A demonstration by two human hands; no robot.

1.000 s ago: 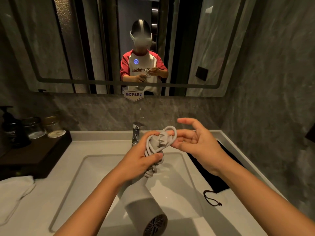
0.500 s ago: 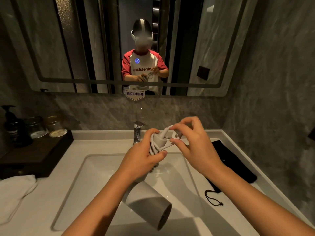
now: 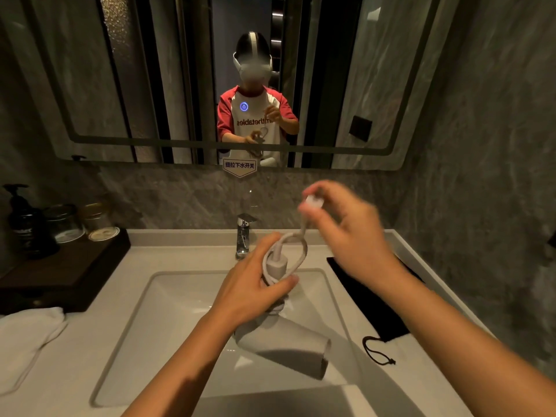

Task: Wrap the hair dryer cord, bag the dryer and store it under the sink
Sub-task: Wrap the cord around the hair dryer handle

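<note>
The right hand (image 3: 355, 236) has just lifted away from the bundle, fingertips pinched on the plug (image 3: 314, 201) and drawing a short tail of cord (image 3: 296, 251) up through the last loop; half a second ago it was still pressed against the coils. The left hand (image 3: 255, 284) stays clamped around the dryer (image 3: 282, 341) handle and the wound cord, holding it over the sink (image 3: 168, 296) with the barrel pointing down and right. That pull looks to me like the tuck that locks the wrap, so the winding seems nearly finished. The black bag (image 3: 370, 296) lies flat on the counter to the right, untouched, its drawstring trailing toward the front edge; bagging should come next.
</note>
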